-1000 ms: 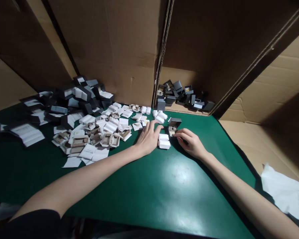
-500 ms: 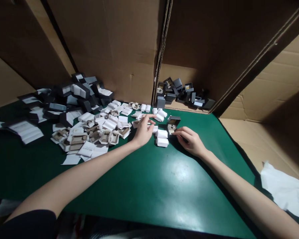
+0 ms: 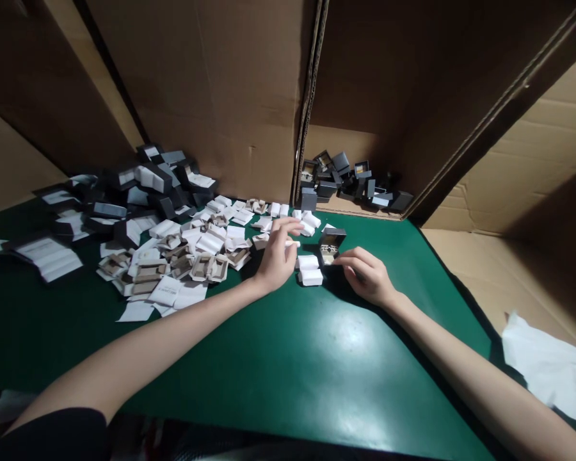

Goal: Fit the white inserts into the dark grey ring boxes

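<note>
- Touching open black box (image 3: 333, 237) on desk (image 3: 288, 378) with curled right-hand grip (image 3: 368, 274), hold unclear.
- Half-curling left-hand grip (image 3: 277, 257), contents uncertain.
- Straddling white pieces (image 3: 310, 275) just beside box.
- Facing heaped paper inserts (image 3: 208, 242) leftward, cardboard wall (image 3: 235, 96) ahead.

A small dark box (image 3: 330, 248) — open — stands upright beside folded white card (image 3: 310, 276).

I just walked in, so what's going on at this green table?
A person is working bare-handed at a green table. The right hand is at the front of an open dark box. The left hand is by a small white piece; whether it grips it is unclear. Folded white pieces lie between the hands. To the left is a white and brown heap, dark boxes piled behind it.
</note>
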Demonstrator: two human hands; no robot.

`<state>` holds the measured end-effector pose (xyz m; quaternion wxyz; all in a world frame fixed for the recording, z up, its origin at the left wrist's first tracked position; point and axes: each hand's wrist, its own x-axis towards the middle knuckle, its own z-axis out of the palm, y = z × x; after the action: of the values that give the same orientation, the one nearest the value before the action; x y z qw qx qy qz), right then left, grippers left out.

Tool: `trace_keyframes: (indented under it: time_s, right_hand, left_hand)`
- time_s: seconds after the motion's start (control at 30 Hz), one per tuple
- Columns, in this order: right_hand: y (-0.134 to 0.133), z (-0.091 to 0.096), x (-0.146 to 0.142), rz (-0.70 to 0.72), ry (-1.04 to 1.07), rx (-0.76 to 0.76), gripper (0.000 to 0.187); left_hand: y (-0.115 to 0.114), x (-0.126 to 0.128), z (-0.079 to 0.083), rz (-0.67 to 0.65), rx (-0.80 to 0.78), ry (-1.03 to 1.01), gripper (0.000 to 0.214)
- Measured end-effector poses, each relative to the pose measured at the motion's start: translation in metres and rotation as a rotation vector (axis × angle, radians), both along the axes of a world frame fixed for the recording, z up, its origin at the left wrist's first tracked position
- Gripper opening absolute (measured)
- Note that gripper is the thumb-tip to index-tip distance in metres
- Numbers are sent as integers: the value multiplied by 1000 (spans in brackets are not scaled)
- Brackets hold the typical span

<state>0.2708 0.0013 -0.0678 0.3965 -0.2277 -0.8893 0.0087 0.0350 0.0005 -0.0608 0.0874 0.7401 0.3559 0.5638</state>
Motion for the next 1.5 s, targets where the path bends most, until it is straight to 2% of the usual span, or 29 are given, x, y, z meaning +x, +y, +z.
trace_keyframes:
  time_s: [0.13,0.27,0.4,0.6,0.77,0.9,1.07,1.17,1.3,1.4,1.5]
  right_hand:
    - [-1,1,-2,18,8,6,25]
    - [-5,1,-6,38,39,-18,23]
    - [-12,2,-14,77,82,-131,27]
    - [-16,1,-19,117,40,-108,13]
    - [-15,4,-19,156,19,-83,14]
    - [-16,6,-19,184,-2,-62,19]
    - [-16,4,-19,141,70,-53,8]
    - [-14,3,-16,38,238,-226,2]
    - [-4,-2,-10,-232,609,-417,12]
    - [2,-5,-8,-314,726,-425,17]
    - [3,-5,-7,-294,681,-383,15]
  left_hand:
    - [-10,3,5,-91,123,138,43]
    - [-18,4,5,-265,199,323,44]
    - [-25,5,3,-401,133,541,32]
    - [-27,5,5,-523,106,592,29]
    - [-27,5,10,-532,132,577,28]
    - [-27,5,6,-501,191,555,31]
    - [-25,6,-1,-442,215,554,40]
    - [-22,9,-1,-331,225,477,50]
    - [-18,12,3,-173,94,458,55]
    - [-18,13,6,-149,10,552,51]
    - [-19,13,7,-169,-29,639,44]
